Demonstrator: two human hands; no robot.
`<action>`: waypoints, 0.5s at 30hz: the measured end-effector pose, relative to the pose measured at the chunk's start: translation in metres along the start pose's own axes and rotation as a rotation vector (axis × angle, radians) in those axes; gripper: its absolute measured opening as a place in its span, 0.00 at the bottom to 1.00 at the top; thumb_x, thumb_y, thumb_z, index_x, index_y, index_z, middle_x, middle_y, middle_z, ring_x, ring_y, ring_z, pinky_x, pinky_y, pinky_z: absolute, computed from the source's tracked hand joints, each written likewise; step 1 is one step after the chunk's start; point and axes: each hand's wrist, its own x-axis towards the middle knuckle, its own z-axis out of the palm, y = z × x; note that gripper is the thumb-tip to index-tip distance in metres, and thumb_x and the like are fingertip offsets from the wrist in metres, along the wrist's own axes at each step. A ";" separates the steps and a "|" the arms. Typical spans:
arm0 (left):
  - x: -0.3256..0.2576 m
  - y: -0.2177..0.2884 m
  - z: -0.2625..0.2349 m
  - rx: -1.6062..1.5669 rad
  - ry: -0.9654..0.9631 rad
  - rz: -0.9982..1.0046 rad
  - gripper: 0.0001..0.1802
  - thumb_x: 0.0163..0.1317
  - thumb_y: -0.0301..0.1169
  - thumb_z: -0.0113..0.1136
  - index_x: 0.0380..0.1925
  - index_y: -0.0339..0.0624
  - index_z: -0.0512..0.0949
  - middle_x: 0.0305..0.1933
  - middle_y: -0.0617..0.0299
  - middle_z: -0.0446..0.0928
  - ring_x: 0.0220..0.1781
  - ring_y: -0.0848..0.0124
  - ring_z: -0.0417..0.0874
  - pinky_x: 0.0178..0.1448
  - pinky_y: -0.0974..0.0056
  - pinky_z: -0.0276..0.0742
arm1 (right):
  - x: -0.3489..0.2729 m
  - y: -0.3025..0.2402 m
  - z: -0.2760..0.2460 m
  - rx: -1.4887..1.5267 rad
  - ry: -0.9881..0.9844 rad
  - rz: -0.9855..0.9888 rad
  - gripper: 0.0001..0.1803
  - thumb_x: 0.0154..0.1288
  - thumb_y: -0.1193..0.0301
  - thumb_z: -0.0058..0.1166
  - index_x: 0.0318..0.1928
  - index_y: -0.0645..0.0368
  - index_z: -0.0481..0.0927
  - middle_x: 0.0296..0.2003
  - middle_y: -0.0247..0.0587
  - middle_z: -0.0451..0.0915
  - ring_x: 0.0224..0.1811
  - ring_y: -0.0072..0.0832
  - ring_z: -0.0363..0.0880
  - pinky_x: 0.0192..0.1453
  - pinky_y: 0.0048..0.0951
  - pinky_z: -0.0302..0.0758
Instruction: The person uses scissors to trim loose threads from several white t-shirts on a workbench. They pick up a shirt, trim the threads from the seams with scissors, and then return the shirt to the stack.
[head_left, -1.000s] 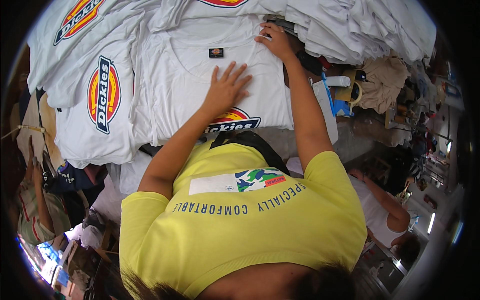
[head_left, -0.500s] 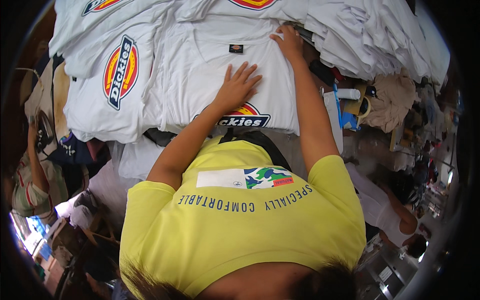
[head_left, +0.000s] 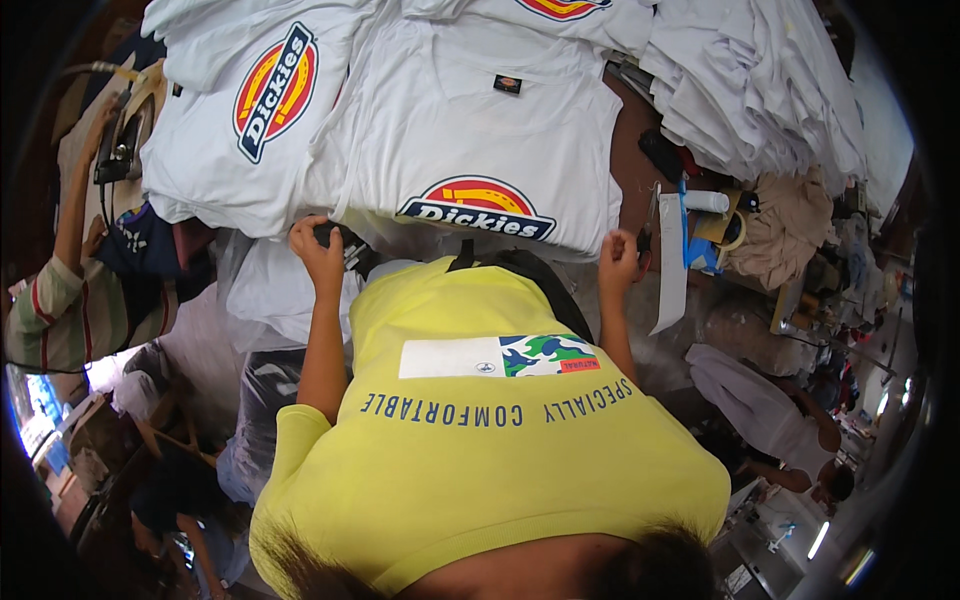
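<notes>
gripping the near hem of the white shirt (head_left: 470, 120) at both corners, the person stands square to the bench (head_left: 625, 150). the left hand (head_left: 318, 248) is curled shut at the shirt's near-left corner, where a dark object also sits under the fingers; whether the hand pinches cloth, that object or both cannot be told. the right hand (head_left: 618, 255) is a closed fist at the near-right corner, seemingly pinching the hem, though the fingertips are hidden.

the shirt lies flat, spread away from both hands, its long axis running from the hem at the hands up to the collar at the far side. its round logo (head_left: 478, 207) sits just beyond the hem, between the two hands. the hands are well apart, one at each end of the hem, about equally near to it.

a second printed shirt (head_left: 240, 130) lies just left, overlapping the edge. a stack of folded white shirts (head_left: 760, 90) sits to the right.
</notes>
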 end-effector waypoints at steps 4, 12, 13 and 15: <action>-0.007 -0.025 0.012 -0.504 -0.177 -0.341 0.16 0.51 0.23 0.60 0.40 0.40 0.70 0.44 0.62 0.69 0.47 0.73 0.70 0.52 0.69 0.65 | -0.052 0.037 -0.017 0.094 -0.129 0.252 0.10 0.57 0.73 0.55 0.39 0.62 0.73 0.28 0.31 0.74 0.32 0.18 0.72 0.35 0.19 0.70; 0.007 -0.016 0.004 -0.717 -0.364 -0.501 0.22 0.55 0.26 0.60 0.49 0.35 0.65 0.44 0.59 0.72 0.44 0.75 0.73 0.51 0.72 0.67 | -0.058 0.064 0.006 0.520 -0.149 0.518 0.18 0.54 0.70 0.59 0.45 0.60 0.70 0.37 0.33 0.74 0.41 0.19 0.71 0.45 0.23 0.67; 0.013 -0.017 0.005 -0.701 -0.435 -0.519 0.22 0.55 0.27 0.59 0.49 0.34 0.65 0.44 0.59 0.72 0.43 0.75 0.73 0.51 0.72 0.67 | -0.055 0.070 0.006 0.561 -0.214 0.574 0.18 0.55 0.70 0.59 0.44 0.58 0.70 0.37 0.32 0.74 0.40 0.18 0.71 0.45 0.23 0.67; 0.015 -0.021 0.000 -0.661 -0.487 -0.500 0.20 0.57 0.30 0.58 0.47 0.34 0.67 0.38 0.63 0.72 0.38 0.79 0.71 0.45 0.74 0.65 | -0.055 0.082 0.005 0.710 -0.189 0.656 0.17 0.55 0.69 0.58 0.45 0.55 0.71 0.40 0.29 0.73 0.43 0.18 0.69 0.45 0.23 0.64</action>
